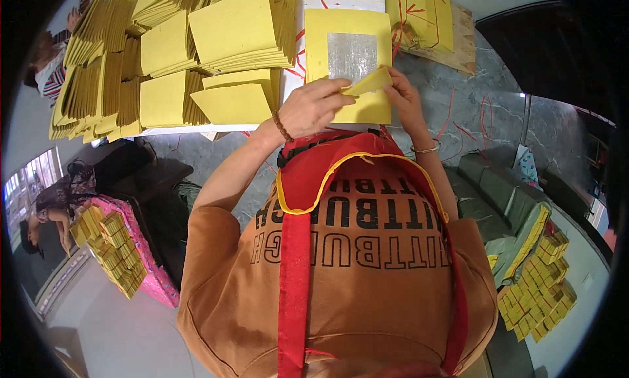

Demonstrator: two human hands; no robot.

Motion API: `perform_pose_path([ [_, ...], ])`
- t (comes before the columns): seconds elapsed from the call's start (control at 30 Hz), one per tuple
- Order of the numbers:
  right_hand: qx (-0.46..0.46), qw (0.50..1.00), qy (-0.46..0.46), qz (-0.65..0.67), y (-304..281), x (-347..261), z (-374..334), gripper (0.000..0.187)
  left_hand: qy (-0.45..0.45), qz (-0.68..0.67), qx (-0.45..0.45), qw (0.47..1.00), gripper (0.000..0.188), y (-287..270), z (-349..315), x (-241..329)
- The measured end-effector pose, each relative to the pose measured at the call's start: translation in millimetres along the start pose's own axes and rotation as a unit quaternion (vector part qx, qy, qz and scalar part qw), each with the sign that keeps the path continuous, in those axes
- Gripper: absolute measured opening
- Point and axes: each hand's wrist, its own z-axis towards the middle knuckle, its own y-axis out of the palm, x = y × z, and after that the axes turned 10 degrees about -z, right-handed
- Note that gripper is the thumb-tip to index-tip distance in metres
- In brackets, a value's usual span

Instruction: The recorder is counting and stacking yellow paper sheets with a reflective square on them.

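A yellow paper sheet with a silver foil rectangle (pixel 352 53) lies in front of me at the table's near edge. Its near part, or a second sheet, is lifted and folded over; I cannot tell which. My right hand (pixel 406 102) pinches the right end of the folded yellow paper (pixel 367 83) between thumb and fingers. At its left end, my left hand (pixel 314 108) has its fingers bent and the tips closed on the edge. More yellow paper lies flat beneath both hands.
Stacks of folded yellow paper (pixel 239 34) crowd the table's left side. A yellow bundle tied with red string (pixel 422 14) sits at the far right. Red strings lie on the grey floor (pixel 472 70). Another person's striped sleeve (pixel 52 83) shows at left; yellow bundles (pixel 540 289) are piled at right.
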Motion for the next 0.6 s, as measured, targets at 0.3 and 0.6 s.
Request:
perform_pose_path([
  [0.3, 0.007, 1.000, 0.012, 0.021, 1.5, 1.5, -0.8, 0.016, -0.010, 0.183, -0.109, 0.977, 0.048, 5.7, -4.4, 8.5],
  [0.6, 0.029, 0.987, 0.110, 0.113, -0.3, -13.7, 1.1, 0.020, 0.002, 0.045, -0.030, 0.999, 0.022, -1.9, -2.2, -5.4],
])
